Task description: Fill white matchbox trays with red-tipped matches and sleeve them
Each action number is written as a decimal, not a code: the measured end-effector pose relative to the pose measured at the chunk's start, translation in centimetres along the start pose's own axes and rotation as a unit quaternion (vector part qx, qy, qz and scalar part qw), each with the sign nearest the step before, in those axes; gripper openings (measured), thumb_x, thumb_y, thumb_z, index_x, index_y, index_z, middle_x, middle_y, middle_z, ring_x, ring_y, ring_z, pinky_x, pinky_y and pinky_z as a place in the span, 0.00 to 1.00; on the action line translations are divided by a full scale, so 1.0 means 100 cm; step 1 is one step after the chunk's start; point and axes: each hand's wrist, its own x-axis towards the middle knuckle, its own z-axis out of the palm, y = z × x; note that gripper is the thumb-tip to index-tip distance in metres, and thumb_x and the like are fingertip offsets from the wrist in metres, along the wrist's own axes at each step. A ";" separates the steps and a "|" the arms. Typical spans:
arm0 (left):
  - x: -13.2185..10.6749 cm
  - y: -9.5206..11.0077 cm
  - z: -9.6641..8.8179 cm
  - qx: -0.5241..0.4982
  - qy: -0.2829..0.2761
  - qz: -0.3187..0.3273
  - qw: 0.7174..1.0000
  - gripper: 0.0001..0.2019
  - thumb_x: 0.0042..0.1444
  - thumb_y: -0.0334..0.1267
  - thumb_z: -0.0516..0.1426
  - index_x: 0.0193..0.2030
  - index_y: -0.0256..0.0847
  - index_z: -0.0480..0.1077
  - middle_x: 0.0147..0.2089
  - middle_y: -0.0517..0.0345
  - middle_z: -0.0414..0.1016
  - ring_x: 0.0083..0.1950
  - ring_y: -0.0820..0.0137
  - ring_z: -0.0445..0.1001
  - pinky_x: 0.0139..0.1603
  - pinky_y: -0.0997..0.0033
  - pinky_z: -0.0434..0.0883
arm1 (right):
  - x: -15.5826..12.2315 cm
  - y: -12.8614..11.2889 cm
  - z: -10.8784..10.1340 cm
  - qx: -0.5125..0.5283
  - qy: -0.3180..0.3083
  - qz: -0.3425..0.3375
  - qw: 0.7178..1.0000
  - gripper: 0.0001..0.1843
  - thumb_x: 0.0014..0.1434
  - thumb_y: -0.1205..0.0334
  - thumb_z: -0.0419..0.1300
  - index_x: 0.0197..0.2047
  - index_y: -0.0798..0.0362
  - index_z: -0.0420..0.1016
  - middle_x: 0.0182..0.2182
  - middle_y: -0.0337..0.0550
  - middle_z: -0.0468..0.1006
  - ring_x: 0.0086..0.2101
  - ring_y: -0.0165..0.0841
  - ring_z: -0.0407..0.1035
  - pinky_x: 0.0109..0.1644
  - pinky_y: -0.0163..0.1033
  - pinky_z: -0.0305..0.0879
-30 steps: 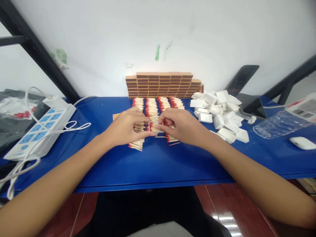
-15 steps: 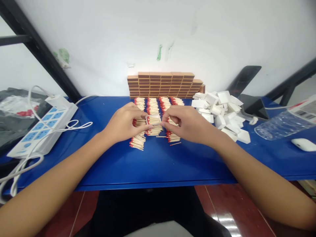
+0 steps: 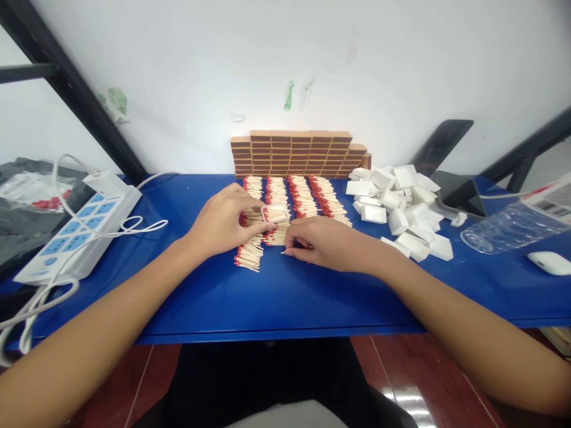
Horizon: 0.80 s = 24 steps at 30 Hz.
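Observation:
Between the thumb and fingers of my left hand [image 3: 225, 221] is a small white matchbox tray [image 3: 281, 209], with some red-tipped matches lying in it. Just right of and below the tray, my right hand [image 3: 328, 242] pinches a match [image 3: 284, 252] close to the blue tabletop; only its pale end shows. Beneath and around both hands, red-headed matches [image 3: 328, 196] lie in several long rows. My left fingers cover part of the leftmost row [image 3: 248, 257], and my right hand hides the lower ends of the rows on the right.
Brown matchboxes [image 3: 292, 153] are stacked against the wall. Loose white trays [image 3: 404, 205] are heaped at right, near a dark phone-like device [image 3: 454, 190], a clear plastic bottle [image 3: 495, 229] and a white earbud case [image 3: 549, 263]. A power strip [image 3: 84, 232] with white cables lies at left.
My right hand has left the tray and moved down to the tabletop, where it now pinches a match. My left hand keeps the tray, whose matches now show.

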 end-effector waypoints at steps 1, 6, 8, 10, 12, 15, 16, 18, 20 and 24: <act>0.000 0.000 0.000 0.001 0.001 0.002 1.000 0.19 0.59 0.54 0.66 0.45 0.39 0.81 0.38 0.52 0.83 0.45 0.60 0.75 0.44 0.62 0.71 | 0.000 -0.001 0.001 0.009 0.016 -0.009 1.000 0.03 0.65 0.67 0.62 0.37 0.52 0.75 0.36 0.42 0.78 0.34 0.32 0.69 0.37 0.37 0.59; 0.000 -0.002 0.000 0.010 0.003 0.006 1.000 0.17 0.60 0.52 0.66 0.45 0.39 0.81 0.38 0.53 0.83 0.45 0.61 0.75 0.44 0.63 0.71 | -0.001 -0.007 -0.001 0.084 0.065 -0.012 0.994 0.04 0.69 0.64 0.59 0.41 0.52 0.75 0.37 0.42 0.79 0.34 0.31 0.70 0.39 0.37 0.62; 0.000 -0.002 0.001 0.011 0.005 0.008 1.000 0.17 0.60 0.51 0.66 0.45 0.39 0.81 0.38 0.52 0.83 0.45 0.60 0.75 0.44 0.63 0.71 | -0.002 -0.007 -0.002 0.112 0.051 -0.005 0.992 0.04 0.69 0.64 0.59 0.43 0.52 0.76 0.35 0.40 0.80 0.30 0.29 0.68 0.37 0.37 0.61; -0.001 -0.002 0.000 0.013 0.007 0.011 1.000 0.16 0.60 0.50 0.66 0.46 0.38 0.81 0.38 0.52 0.83 0.45 0.60 0.75 0.44 0.63 0.71 | -0.002 -0.006 -0.002 0.132 0.047 -0.014 0.990 0.08 0.69 0.66 0.59 0.49 0.52 0.77 0.37 0.40 0.81 0.29 0.28 0.68 0.36 0.36 0.61; 0.000 -0.003 0.000 0.017 0.007 0.011 1.000 0.15 0.60 0.48 0.66 0.45 0.39 0.82 0.38 0.52 0.83 0.45 0.60 0.76 0.43 0.62 0.71 | -0.002 -0.006 -0.001 0.138 0.052 -0.035 0.988 0.13 0.68 0.68 0.57 0.53 0.51 0.77 0.39 0.41 0.82 0.32 0.29 0.70 0.38 0.37 0.63; 0.000 -0.003 -0.001 0.018 0.006 0.002 1.000 0.15 0.60 0.49 0.66 0.44 0.39 0.82 0.38 0.52 0.82 0.45 0.60 0.76 0.43 0.62 0.71 | -0.001 -0.006 0.000 0.157 0.063 -0.036 0.985 0.12 0.68 0.67 0.58 0.51 0.50 0.80 0.38 0.41 0.82 0.31 0.29 0.70 0.37 0.36 0.64; 0.000 -0.003 -0.001 0.018 0.006 0.000 1.000 0.16 0.60 0.50 0.66 0.45 0.39 0.82 0.37 0.52 0.82 0.45 0.60 0.75 0.43 0.62 0.71 | -0.001 -0.006 0.000 0.172 0.069 -0.021 0.982 0.11 0.68 0.65 0.59 0.49 0.50 0.81 0.36 0.40 0.82 0.30 0.28 0.69 0.35 0.36 0.64; 0.000 -0.003 0.000 0.019 0.006 0.000 1.000 0.17 0.60 0.51 0.66 0.45 0.39 0.81 0.37 0.53 0.82 0.44 0.60 0.75 0.43 0.62 0.71 | -0.001 -0.005 0.000 0.209 0.081 0.012 0.975 0.08 0.67 0.61 0.62 0.46 0.51 0.81 0.33 0.39 0.82 0.26 0.27 0.68 0.32 0.35 0.63; -0.001 -0.003 0.000 0.019 0.007 0.007 1.000 0.18 0.60 0.52 0.65 0.46 0.39 0.81 0.37 0.53 0.82 0.44 0.61 0.75 0.44 0.62 0.71 | 0.000 -0.004 -0.001 0.229 0.082 0.029 0.970 0.07 0.66 0.59 0.64 0.43 0.52 0.82 0.33 0.38 0.82 0.26 0.26 0.68 0.31 0.34 0.62; -0.001 -0.003 0.001 0.016 0.009 0.010 1.000 0.18 0.60 0.53 0.65 0.45 0.39 0.81 0.37 0.53 0.82 0.44 0.61 0.74 0.43 0.63 0.71 | 0.000 -0.001 -0.001 0.176 0.060 0.032 0.982 0.04 0.64 0.63 0.65 0.39 0.52 0.82 0.30 0.37 0.81 0.26 0.26 0.67 0.32 0.34 0.62</act>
